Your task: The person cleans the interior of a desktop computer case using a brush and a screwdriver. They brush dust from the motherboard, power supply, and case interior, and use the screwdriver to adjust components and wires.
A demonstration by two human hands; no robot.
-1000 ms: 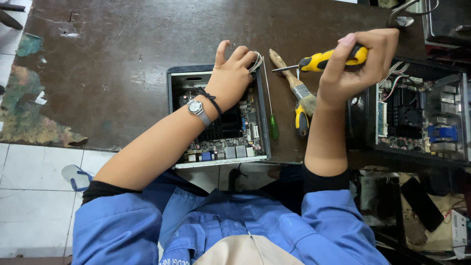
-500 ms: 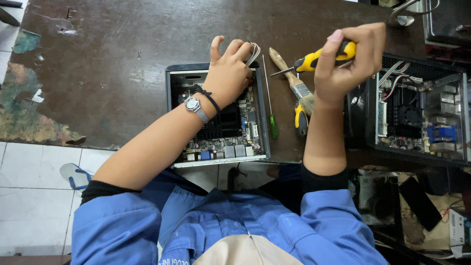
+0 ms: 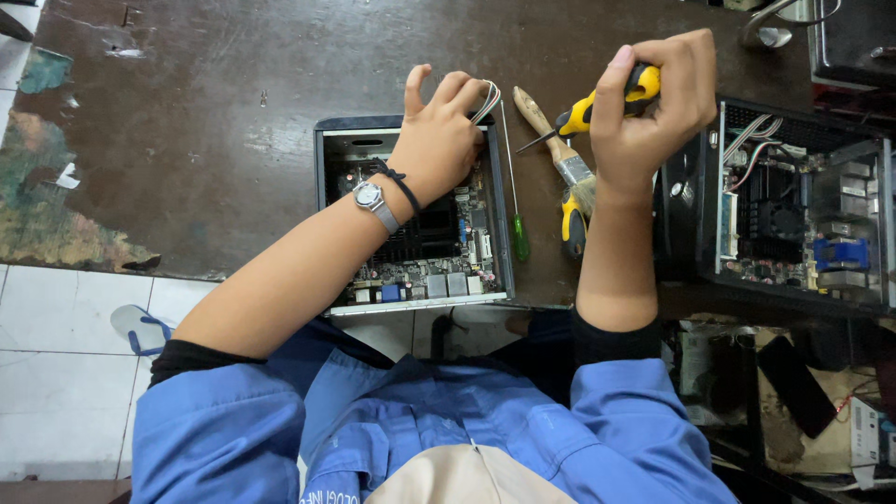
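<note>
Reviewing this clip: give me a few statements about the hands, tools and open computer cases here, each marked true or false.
1. The right hand grips a yellow-handled screwdriver. True.
2. The left hand lies flat on the bare table. False: it rests over the open small computer case, with a bundle of wires at its fingers.
3. A paintbrush lies on the table between the hands. True.
4. The wristwatch is on the right wrist. False: it is on the left.
5. A second open case sits to the right. True.
</note>
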